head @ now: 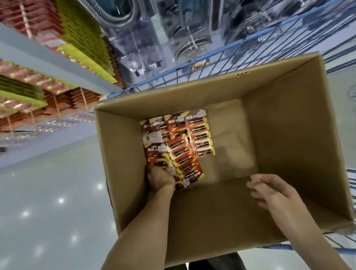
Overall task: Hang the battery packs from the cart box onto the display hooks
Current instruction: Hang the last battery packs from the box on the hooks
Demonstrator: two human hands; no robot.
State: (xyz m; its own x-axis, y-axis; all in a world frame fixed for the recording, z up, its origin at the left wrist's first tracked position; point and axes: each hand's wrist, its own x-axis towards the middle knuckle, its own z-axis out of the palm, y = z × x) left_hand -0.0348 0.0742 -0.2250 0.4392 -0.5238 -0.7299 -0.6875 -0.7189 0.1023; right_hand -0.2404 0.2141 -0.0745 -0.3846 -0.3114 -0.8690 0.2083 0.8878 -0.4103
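Battery packs [177,144] lie fanned in the cardboard box [290,129]; flat, stiff, light cards, probably best pinched at an edge. Left hand [159,177] grips the nearest packs; right hand [271,192] hovers, fingers relaxed.

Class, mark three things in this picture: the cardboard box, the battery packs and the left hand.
cardboard box [291,138]: head view, inner right wall.
battery packs [180,141]: head view, middle of the pile on the box floor.
left hand [159,178]: head view, back of the hand.
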